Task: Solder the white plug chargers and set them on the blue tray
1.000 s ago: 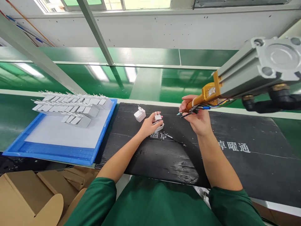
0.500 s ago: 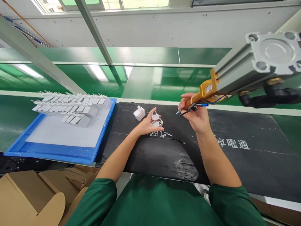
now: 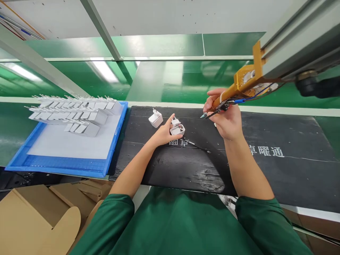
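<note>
My left hand (image 3: 162, 135) is closed around an open white power adapter case (image 3: 177, 132), its thumb and fingers on opposite sides. Wires and small parts show inside the case, and its white plug piece (image 3: 175, 121) is at the far side. My right hand (image 3: 230, 123) grips an orange-handled nozzle tool (image 3: 224, 96) like a pen. The tool's pale blue tip (image 3: 203, 115) points left, above the black mat and apart from the case. Behind the tool runs a large metal cylinder (image 3: 292, 46). Another white adapter (image 3: 156, 119) stands on the mat left of my left hand.
A blue tray (image 3: 113, 148) at the left holds rows of white adapters (image 3: 87, 117) on a white sheet. A thin dark cable (image 3: 198, 145) lies on the black mat (image 3: 172, 173). Cardboard boxes (image 3: 34, 209) stand below the table at lower left; a metal post (image 3: 102, 30) rises behind.
The camera view has tilted downward, so most of the scene sits higher. My left hand keeps the case, and the tool stays in my right hand near the same spot.
</note>
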Motion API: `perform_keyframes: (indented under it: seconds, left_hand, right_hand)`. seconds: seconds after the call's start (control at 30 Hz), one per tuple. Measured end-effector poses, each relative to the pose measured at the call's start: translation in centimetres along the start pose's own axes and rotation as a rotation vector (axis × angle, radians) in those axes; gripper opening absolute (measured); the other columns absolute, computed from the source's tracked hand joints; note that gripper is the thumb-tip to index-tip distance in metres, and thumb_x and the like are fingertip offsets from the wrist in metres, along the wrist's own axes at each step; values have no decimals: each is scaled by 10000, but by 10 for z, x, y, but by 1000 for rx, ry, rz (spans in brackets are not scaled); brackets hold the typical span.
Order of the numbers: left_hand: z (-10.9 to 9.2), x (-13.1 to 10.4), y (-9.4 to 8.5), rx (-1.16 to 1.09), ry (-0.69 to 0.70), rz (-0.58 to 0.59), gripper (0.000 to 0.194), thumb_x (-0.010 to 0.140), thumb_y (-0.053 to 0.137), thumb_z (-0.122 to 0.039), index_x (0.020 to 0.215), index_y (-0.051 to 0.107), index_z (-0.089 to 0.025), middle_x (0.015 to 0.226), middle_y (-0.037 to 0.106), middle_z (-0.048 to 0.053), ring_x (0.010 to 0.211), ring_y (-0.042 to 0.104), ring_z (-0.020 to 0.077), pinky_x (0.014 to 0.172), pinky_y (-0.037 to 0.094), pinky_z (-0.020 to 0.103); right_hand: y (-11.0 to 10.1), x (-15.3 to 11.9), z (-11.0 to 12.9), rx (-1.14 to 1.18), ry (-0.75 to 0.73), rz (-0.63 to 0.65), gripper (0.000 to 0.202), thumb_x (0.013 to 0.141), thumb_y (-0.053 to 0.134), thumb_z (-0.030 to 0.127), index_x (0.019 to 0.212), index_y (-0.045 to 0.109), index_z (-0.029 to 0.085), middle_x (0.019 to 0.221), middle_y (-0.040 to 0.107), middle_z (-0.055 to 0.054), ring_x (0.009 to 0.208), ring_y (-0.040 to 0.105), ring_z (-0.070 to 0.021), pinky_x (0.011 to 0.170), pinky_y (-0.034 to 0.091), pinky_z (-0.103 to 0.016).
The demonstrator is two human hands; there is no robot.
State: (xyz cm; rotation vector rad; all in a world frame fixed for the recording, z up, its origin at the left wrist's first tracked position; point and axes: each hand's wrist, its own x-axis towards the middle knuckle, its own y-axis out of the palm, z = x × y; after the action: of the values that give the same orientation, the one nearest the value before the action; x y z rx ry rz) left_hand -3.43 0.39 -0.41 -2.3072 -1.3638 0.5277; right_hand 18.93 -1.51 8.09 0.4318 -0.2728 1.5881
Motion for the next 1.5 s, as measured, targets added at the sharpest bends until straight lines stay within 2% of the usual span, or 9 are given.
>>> perform_keyframes:
  seconds: [0.3,0.43,0.53,0.7,0.8,0.87,1.07,1.23,1.5]
  left_hand:
    - [-2,4,8,-259,115,7,794,772,717,-322,1453,326,-206,1400,563,166,1167,626,224,1032,473,375]
    - [-6,11,17,-258,122,-122,493,855,571,-265,1321,433,-176,1211,689,127,1029,668,175,987,487,356]
    - [-11,11,18,-127,132,-130,438,866,478,-204,1300,443,-161,1075,724,87,877,669,153,883,513,326]
    - [-20,-3,7,235,270,-94,523,914,441,-224,1432,390,-174,1219,664,90,1153,542,226,1028,422,416]
    - [-21,-10,6,346,354,-83,496,979,401,-269,1463,369,-172,1241,657,98,1148,525,231,1017,432,417]
    - [-20,-11,8,382,393,-112,426,988,427,-303,1390,457,-162,1192,675,106,1109,549,226,976,463,385]
    - [-17,-8,16,353,304,-222,257,901,616,-353,1082,599,-172,950,702,66,876,644,189,801,506,291]
    - [-12,-6,19,203,233,-254,242,861,652,-368,1021,600,-194,894,717,22,708,636,135,672,475,229]
    - [-14,-5,31,93,250,-365,206,856,637,-364,967,598,-194,855,689,10,706,605,117,681,463,217]
  right_hand:
    - [0,0,0,-7,-12,-4,508,617,819,569,1010,619,316,798,537,-3,762,559,-195,685,547,-405]
    - [-1,1,-1,-17,-35,10,483,633,811,561,1000,621,311,816,551,-4,751,563,-184,695,555,-395]
    - [0,1,-2,-17,-57,14,463,653,805,546,994,613,298,813,545,-1,729,557,-172,686,554,-380]
    - [0,1,-3,-42,-104,43,439,711,765,526,1036,587,291,817,533,4,710,547,-157,674,558,-359]
    - [-1,1,-3,-57,-119,53,429,729,750,523,1045,580,289,818,529,3,713,547,-156,681,558,-358]
    - [-1,1,-3,-72,-116,43,430,734,742,533,1046,577,288,820,530,3,718,549,-157,690,558,-363]
    - [-2,1,-1,-108,-88,46,469,737,727,566,1080,573,286,821,529,2,724,546,-159,692,559,-365]
    - [-1,0,1,-111,-75,38,486,739,722,567,1106,575,285,824,523,-2,723,523,-154,671,545,-342]
    - [-1,0,0,-109,-66,41,466,742,717,564,1075,560,279,849,546,-11,733,524,-160,669,524,-347]
